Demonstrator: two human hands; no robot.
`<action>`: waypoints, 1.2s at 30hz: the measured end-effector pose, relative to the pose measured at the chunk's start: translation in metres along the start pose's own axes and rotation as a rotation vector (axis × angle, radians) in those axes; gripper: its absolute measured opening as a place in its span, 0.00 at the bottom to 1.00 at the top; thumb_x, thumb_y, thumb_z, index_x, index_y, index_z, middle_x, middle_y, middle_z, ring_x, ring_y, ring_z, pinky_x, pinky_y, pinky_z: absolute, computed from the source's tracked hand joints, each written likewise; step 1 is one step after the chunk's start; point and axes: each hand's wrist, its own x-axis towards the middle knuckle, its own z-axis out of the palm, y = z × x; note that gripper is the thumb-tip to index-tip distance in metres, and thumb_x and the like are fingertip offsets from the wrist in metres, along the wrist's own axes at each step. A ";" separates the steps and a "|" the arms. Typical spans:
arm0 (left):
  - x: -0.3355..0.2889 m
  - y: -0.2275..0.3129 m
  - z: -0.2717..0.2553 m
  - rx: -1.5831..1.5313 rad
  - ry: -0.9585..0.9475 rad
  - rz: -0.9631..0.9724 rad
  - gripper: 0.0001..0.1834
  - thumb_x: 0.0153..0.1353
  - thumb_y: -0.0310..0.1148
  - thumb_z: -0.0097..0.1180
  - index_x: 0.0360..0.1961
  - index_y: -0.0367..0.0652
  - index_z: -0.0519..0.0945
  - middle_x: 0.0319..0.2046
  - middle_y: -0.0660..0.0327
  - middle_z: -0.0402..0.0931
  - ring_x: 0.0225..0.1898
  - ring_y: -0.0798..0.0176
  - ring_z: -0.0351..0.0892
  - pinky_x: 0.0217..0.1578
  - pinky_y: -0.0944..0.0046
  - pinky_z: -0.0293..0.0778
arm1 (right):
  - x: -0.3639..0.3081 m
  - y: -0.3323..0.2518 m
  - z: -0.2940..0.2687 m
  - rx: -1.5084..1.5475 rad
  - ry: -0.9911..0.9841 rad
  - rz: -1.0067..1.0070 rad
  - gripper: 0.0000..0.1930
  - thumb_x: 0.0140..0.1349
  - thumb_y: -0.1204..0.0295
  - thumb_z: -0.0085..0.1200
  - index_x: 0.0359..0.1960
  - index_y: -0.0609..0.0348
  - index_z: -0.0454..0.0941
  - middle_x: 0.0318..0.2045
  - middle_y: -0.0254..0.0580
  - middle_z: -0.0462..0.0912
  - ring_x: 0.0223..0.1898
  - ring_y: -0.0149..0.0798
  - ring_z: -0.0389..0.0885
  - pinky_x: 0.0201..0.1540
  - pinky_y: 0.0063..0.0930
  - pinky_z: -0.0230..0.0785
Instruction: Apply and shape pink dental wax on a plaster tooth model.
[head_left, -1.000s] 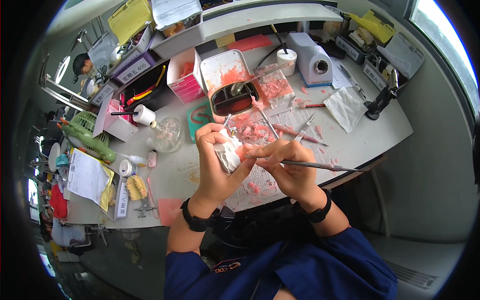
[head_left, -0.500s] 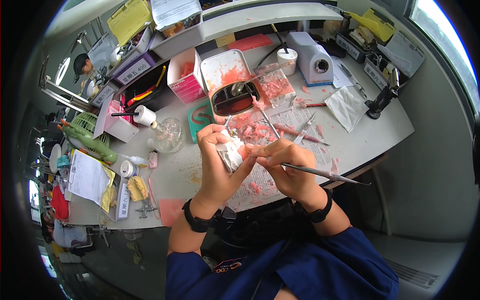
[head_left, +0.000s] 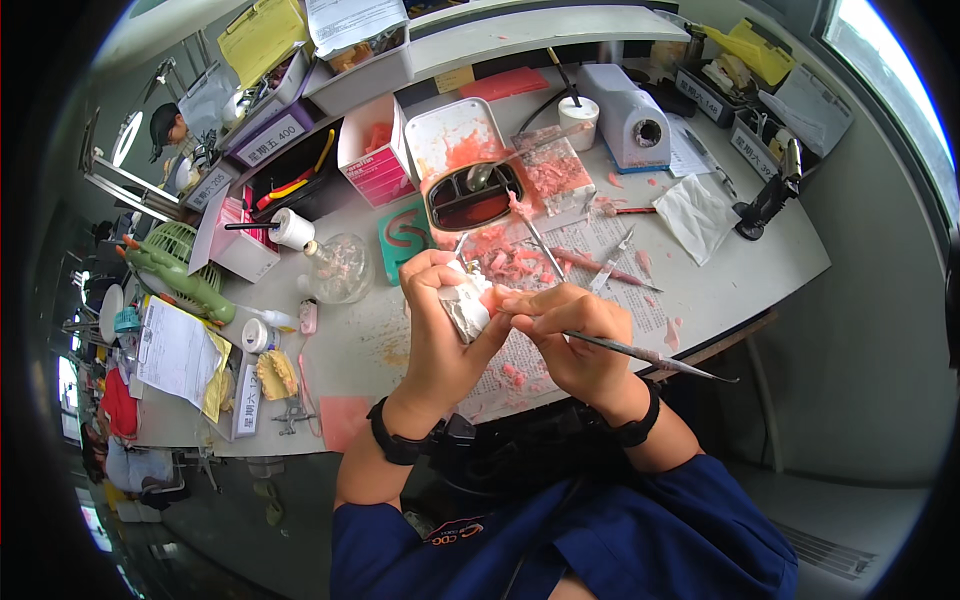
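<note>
Your left hand (head_left: 435, 325) is clasping the cast (head_left: 466, 310) near the bench's (head_left: 350, 355) front edge — just left of your right hand (head_left: 580, 330), pinching a rightward-slanting tool (head_left: 628, 348).

Head view: left of two fisheye cameras worn side by side on person's head, looking steeply down and forward. Wearer's blue shirt (head_left: 700, 530) along lower edge. Left hand (head_left: 443, 345) and right hand (head_left: 585, 340) near middle of field, at close range; worktable (head_left: 740, 285) spreading around and beyond. Shelf (head_left: 540, 45) toward upper edge, window (head_left: 890, 85) at upper right; second person (head_left: 178, 150) at upper left, small, well apart. Picture upright, unmirrored; straight edges bowed toward dark curved rim.
</note>
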 end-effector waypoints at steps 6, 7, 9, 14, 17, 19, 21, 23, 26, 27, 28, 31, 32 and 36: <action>0.000 0.002 0.001 -0.004 -0.018 -0.006 0.32 0.55 0.40 0.69 0.49 0.39 0.60 0.51 0.46 0.59 0.52 0.49 0.62 0.53 0.52 0.62 | 0.000 0.001 0.008 -0.110 0.059 -0.180 0.09 0.54 0.87 0.60 0.27 0.62 0.73 0.29 0.47 0.83 0.30 0.43 0.87 0.32 0.28 0.80; -0.001 0.002 0.000 0.013 -0.032 -0.018 0.32 0.55 0.41 0.69 0.49 0.39 0.61 0.51 0.46 0.59 0.51 0.49 0.62 0.53 0.52 0.62 | 0.000 0.001 0.005 -0.106 0.055 -0.179 0.09 0.54 0.87 0.60 0.27 0.62 0.73 0.29 0.47 0.83 0.30 0.43 0.87 0.32 0.28 0.80; -0.004 0.000 -0.002 0.017 -0.019 -0.019 0.32 0.56 0.42 0.68 0.49 0.39 0.61 0.51 0.46 0.59 0.51 0.50 0.62 0.52 0.52 0.62 | -0.002 0.000 -0.002 -0.229 -0.029 -0.066 0.10 0.55 0.89 0.58 0.30 0.62 0.72 0.30 0.48 0.83 0.29 0.42 0.85 0.29 0.29 0.77; 0.000 0.000 0.001 -0.012 -0.001 -0.010 0.31 0.56 0.41 0.68 0.48 0.39 0.61 0.50 0.47 0.59 0.51 0.50 0.62 0.52 0.52 0.62 | 0.001 0.002 -0.010 0.187 0.041 0.056 0.10 0.57 0.87 0.59 0.33 0.63 0.71 0.32 0.49 0.84 0.33 0.40 0.86 0.36 0.29 0.77; -0.001 0.000 0.002 -0.029 0.000 0.002 0.30 0.56 0.39 0.68 0.48 0.40 0.61 0.50 0.47 0.59 0.51 0.50 0.62 0.52 0.53 0.62 | 0.000 0.002 -0.011 0.132 -0.062 0.070 0.09 0.57 0.87 0.59 0.30 0.63 0.71 0.31 0.50 0.84 0.37 0.43 0.87 0.40 0.31 0.79; -0.001 -0.001 0.002 -0.042 0.006 -0.004 0.30 0.55 0.37 0.68 0.48 0.40 0.61 0.50 0.47 0.59 0.51 0.50 0.63 0.52 0.53 0.62 | -0.001 0.001 -0.010 0.150 -0.049 0.114 0.09 0.57 0.87 0.60 0.28 0.64 0.71 0.32 0.51 0.84 0.40 0.44 0.87 0.43 0.32 0.79; -0.001 0.000 0.002 -0.032 0.004 -0.001 0.30 0.55 0.37 0.68 0.48 0.40 0.61 0.50 0.47 0.59 0.51 0.50 0.63 0.52 0.53 0.62 | 0.000 0.001 -0.010 0.176 -0.031 0.113 0.09 0.57 0.86 0.60 0.28 0.64 0.71 0.31 0.51 0.84 0.39 0.43 0.87 0.42 0.32 0.79; 0.000 0.001 0.003 -0.024 0.003 0.003 0.30 0.55 0.36 0.69 0.48 0.40 0.61 0.50 0.47 0.59 0.51 0.50 0.63 0.53 0.53 0.62 | -0.001 0.002 -0.010 0.199 -0.013 0.113 0.09 0.57 0.86 0.60 0.28 0.64 0.71 0.31 0.51 0.84 0.39 0.43 0.87 0.42 0.31 0.79; 0.000 0.001 0.003 -0.023 0.005 -0.002 0.30 0.54 0.36 0.69 0.48 0.40 0.61 0.50 0.47 0.59 0.51 0.50 0.63 0.53 0.52 0.62 | -0.002 0.005 -0.010 0.168 -0.027 0.093 0.09 0.56 0.85 0.61 0.28 0.63 0.72 0.31 0.50 0.84 0.39 0.43 0.87 0.40 0.31 0.79; -0.001 0.001 0.003 -0.012 0.004 0.000 0.30 0.54 0.36 0.69 0.48 0.40 0.61 0.50 0.47 0.59 0.51 0.49 0.63 0.53 0.52 0.62 | -0.002 0.004 -0.010 0.134 -0.039 0.091 0.09 0.56 0.85 0.61 0.28 0.63 0.72 0.31 0.49 0.85 0.38 0.43 0.88 0.40 0.30 0.79; -0.001 0.000 0.003 -0.001 0.003 0.002 0.31 0.54 0.36 0.70 0.48 0.40 0.61 0.50 0.46 0.59 0.51 0.49 0.63 0.53 0.51 0.62 | -0.002 0.003 -0.009 0.098 -0.052 0.088 0.08 0.56 0.85 0.62 0.28 0.63 0.73 0.31 0.49 0.85 0.38 0.43 0.88 0.39 0.29 0.79; -0.001 0.001 0.002 0.012 0.010 0.016 0.31 0.54 0.36 0.70 0.48 0.40 0.61 0.50 0.46 0.59 0.52 0.48 0.62 0.53 0.51 0.61 | -0.002 0.004 -0.008 0.052 -0.056 0.062 0.08 0.55 0.84 0.62 0.28 0.62 0.74 0.31 0.48 0.85 0.37 0.42 0.88 0.38 0.28 0.79; -0.001 0.001 0.002 0.013 0.011 0.016 0.31 0.54 0.36 0.70 0.48 0.40 0.61 0.50 0.46 0.59 0.52 0.48 0.62 0.53 0.51 0.61 | -0.002 0.004 -0.008 0.053 -0.056 0.061 0.08 0.55 0.84 0.62 0.28 0.62 0.74 0.31 0.48 0.85 0.37 0.42 0.88 0.38 0.28 0.79; -0.002 0.000 0.002 0.003 0.006 0.006 0.31 0.54 0.36 0.69 0.49 0.39 0.61 0.51 0.46 0.59 0.52 0.48 0.62 0.53 0.51 0.61 | -0.004 0.003 -0.004 0.029 -0.013 0.042 0.09 0.54 0.84 0.63 0.28 0.62 0.74 0.30 0.48 0.85 0.36 0.43 0.88 0.36 0.27 0.80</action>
